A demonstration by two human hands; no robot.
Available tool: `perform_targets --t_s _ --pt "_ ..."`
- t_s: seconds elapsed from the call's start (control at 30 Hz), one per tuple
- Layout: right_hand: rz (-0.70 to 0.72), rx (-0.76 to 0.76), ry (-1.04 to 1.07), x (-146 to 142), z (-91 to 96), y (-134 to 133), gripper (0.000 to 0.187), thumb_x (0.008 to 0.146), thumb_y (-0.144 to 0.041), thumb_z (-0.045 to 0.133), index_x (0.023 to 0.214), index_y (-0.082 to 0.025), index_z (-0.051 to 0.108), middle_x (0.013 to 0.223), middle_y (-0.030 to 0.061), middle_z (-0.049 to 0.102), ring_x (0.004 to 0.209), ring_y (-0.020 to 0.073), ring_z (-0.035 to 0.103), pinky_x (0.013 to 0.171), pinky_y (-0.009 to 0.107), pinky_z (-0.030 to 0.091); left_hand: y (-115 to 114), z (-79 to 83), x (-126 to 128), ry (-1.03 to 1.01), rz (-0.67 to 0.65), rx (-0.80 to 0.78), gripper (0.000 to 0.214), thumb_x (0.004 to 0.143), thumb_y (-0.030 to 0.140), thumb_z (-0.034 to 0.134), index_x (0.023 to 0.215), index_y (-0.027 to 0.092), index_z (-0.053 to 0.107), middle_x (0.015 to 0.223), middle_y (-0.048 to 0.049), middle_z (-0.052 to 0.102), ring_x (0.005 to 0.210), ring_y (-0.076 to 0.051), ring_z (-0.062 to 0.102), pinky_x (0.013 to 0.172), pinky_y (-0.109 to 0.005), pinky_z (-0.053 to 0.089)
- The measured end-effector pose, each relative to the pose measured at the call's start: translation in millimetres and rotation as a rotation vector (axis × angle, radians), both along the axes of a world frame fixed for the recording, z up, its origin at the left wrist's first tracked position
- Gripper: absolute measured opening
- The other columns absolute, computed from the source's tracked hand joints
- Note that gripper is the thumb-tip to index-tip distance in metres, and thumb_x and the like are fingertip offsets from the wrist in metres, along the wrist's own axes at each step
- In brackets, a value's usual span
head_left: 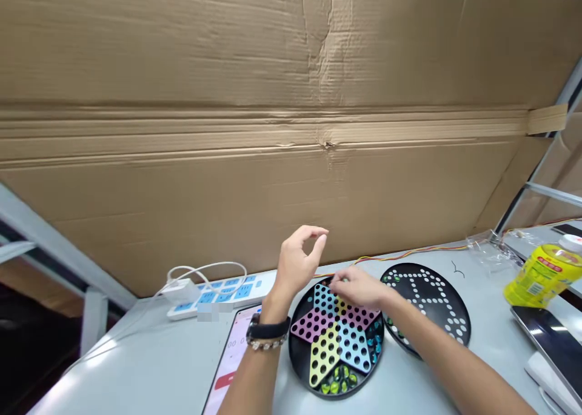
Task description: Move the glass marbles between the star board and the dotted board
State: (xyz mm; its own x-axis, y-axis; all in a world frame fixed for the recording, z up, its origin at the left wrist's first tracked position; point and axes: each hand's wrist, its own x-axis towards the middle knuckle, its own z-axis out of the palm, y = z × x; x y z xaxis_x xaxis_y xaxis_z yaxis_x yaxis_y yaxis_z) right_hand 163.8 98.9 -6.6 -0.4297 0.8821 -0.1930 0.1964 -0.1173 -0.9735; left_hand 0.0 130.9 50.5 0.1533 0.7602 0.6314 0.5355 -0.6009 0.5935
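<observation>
A round black Chinese checkers board [304,357] lies on the table, with a star of yellow, pink and blue holed points. Green-yellow marbles [339,380] fill its near side pocket, and blue marbles [375,342] lie in the right one. My left hand [295,260] is raised above the board's far left edge, thumb and forefinger curled together at the tips; anything between them is too small to see. Over the far part of the star, my right hand [357,288] has its fingers pinched, hiding the holes beneath and whatever they may hold.
To the right lies a black disc [430,303] with white dots and a few green marbles. A power strip [227,294] and a lit tablet [234,354] are left of the board. A yellow bottle [543,272] and a dark phone [550,342] sit right. Cardboard [227,203] stands behind.
</observation>
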Motion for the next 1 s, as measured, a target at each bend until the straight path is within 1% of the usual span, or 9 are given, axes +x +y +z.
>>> perform_targets --t_s 0.1,0.2,0.3,0.47,0.6,0.77,0.83,0.93,1.0 --pt "0.152 0.232 -0.347 -32 13.0 5 0.011 0.080 -0.026 0.062 0.073 -0.017 0.064 0.061 -0.0036 0.056 0.057 0.0105 0.050 0.053 0.021 0.037 0 1.7 -9 -0.028 0.032 -0.005 0.022 0.091 0.037 0.056 0.092 0.022 0.072 0.095 -0.0027 0.075 0.092 -0.020 0.069 0.086 -0.032 0.053" --pt "0.181 0.304 -0.444 -55 17.7 11 0.008 0.078 -0.025 0.063 0.076 -0.017 0.064 0.068 -0.0011 0.061 0.065 0.0140 0.055 0.059 0.024 0.039 0 1.8 -11 -0.019 0.026 -0.012 0.022 0.091 0.036 0.056 0.091 0.022 0.072 0.094 -0.0026 0.075 0.091 -0.020 0.068 0.085 -0.032 0.053" --pt "0.178 0.359 -0.512 -68 14.2 13 0.005 0.075 -0.019 0.063 0.079 -0.017 0.064 0.078 0.0025 0.066 0.072 0.0166 0.057 0.063 0.026 0.040 0 1.6 -10 -0.013 0.014 -0.020 0.021 0.091 0.036 0.056 0.091 0.022 0.072 0.095 -0.0024 0.075 0.090 -0.019 0.069 0.086 -0.033 0.052" --pt "0.198 0.418 -0.609 -78 4.4 3 0.007 0.074 -0.016 0.063 0.074 -0.020 0.069 0.076 0.0065 0.070 0.065 0.0183 0.058 0.058 0.029 0.041 0 2.1 -10 -0.007 -0.006 -0.037 0.021 0.091 0.037 0.056 0.090 0.022 0.072 0.095 -0.0024 0.075 0.090 -0.019 0.069 0.087 -0.032 0.053" --pt "0.222 0.461 -0.785 -80 7.5 1 0.014 0.076 -0.017 0.061 0.084 -0.016 0.072 0.085 0.0116 0.073 0.066 0.0194 0.061 0.053 0.028 0.041 -1 2.6 -9 -0.004 -0.022 -0.049 0.021 0.091 0.036 0.056 0.089 0.022 0.072 0.094 -0.0027 0.075 0.090 -0.020 0.069 0.087 -0.032 0.053" --pt "0.363 0.418 -0.836 -78 20.2 -4 0.015 0.074 -0.019 0.062 0.082 -0.015 0.074 0.077 0.0099 0.074 0.060 0.0185 0.063 0.046 0.025 0.040 -1 2.6 -8 -0.001 -0.034 -0.057 0.020 0.091 0.036 0.057 0.088 0.022 0.072 0.093 -0.0024 0.075 0.089 -0.019 0.069 0.087 -0.032 0.053" --pt "0.435 0.440 -0.858 -78 21.8 -13 0.019 0.075 -0.022 0.062 0.087 -0.015 0.075 0.084 0.0113 0.076 0.063 0.0202 0.066 0.046 0.024 0.041 -1 2.6 -7 0.002 -0.041 -0.054 0.020 0.091 0.036 0.057 0.088 0.022 0.072 0.093 -0.0024 0.075 0.089 -0.019 0.069 0.087 -0.032 0.053" --pt "0.490 0.500 -0.919 -82 13.8 -28 0.033 0.075 -0.024 0.063 0.102 -0.010 0.074 0.102 0.0199 0.076 0.076 0.0279 0.071 0.050 0.028 0.047 -1 2.8 -6 0.009 -0.047 -0.052 0.021 0.091 0.036 0.057 0.087 0.022 0.072 0.092 -0.0025 0.075 0.089 -0.019 0.069 0.087 -0.032 0.053" --pt "0.488 0.579 -0.863 -87 1.2 -36 0.035 0.069 -0.017 0.065 0.102 -0.006 0.074 0.099 0.0235 0.076 0.079 0.0316 0.072 0.054 0.031 0.051 -1 3.0 -5 0.010 -0.045 -0.054 0.021 0.091 0.036 0.056 0.088 0.022 0.072 0.092 -0.0026 0.075 0.089 -0.020 0.069 0.087 -0.032 0.053"
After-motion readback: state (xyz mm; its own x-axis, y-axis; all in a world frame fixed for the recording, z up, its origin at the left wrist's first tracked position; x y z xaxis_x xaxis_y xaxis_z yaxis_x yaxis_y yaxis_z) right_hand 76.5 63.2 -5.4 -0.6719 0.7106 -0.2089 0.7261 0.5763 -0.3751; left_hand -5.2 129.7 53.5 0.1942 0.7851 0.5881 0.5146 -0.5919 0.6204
